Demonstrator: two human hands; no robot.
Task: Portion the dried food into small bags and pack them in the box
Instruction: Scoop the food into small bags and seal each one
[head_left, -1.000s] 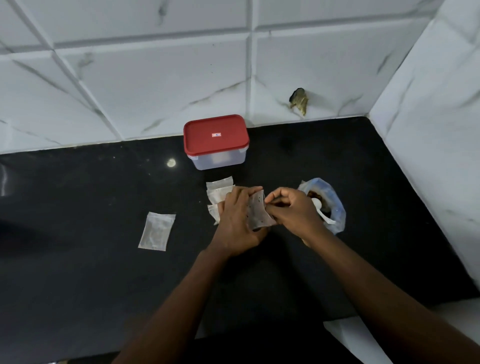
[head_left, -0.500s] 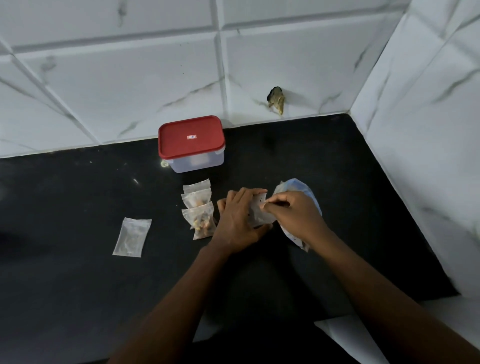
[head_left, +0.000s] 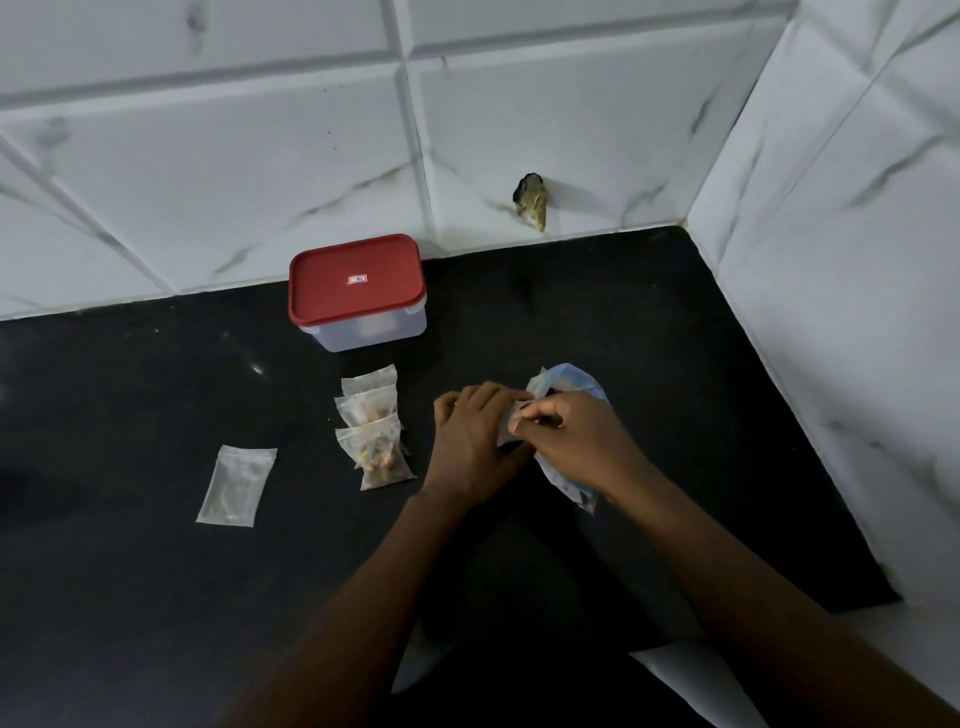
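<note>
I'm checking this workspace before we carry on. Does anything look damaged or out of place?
Yes: a ragged dark hole breaks the wall tile just above the countertop, right of the red-lidded box. Nothing looks spilled.

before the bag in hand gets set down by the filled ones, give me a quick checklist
1. Grip on the small bag: ok, the left hand grips it and the right hand pinches its top edge.
2. Seal of the small bag: cannot tell, fingers cover it.
3. Is the box open: not ok, the red lid is on.
4. Are the filled bags together: ok, overlapping in front of the box.
5. Is a spare bag ready: ok, flat on the counter, left of the pile.
</note>
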